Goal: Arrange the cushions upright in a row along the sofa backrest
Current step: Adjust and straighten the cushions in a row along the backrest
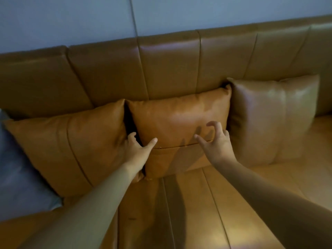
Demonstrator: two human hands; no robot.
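Three tan leather cushions lean upright against the sofa backrest (170, 69): a left cushion (68, 148), a middle cushion (177, 119) and a paler right cushion (273, 119). My left hand (138, 150) is at the middle cushion's lower left edge, fingers tucked into the gap beside the left cushion and thumb spread on the front. My right hand (215, 142) hovers in front of the middle cushion's lower right part, fingers apart and curled, holding nothing.
A grey-blue cushion (19, 173) lies at the far left, partly under the left tan cushion. The tan leather seat (206, 203) stretches in front of the cushions. A pale blue wall (89, 18) rises behind the backrest.
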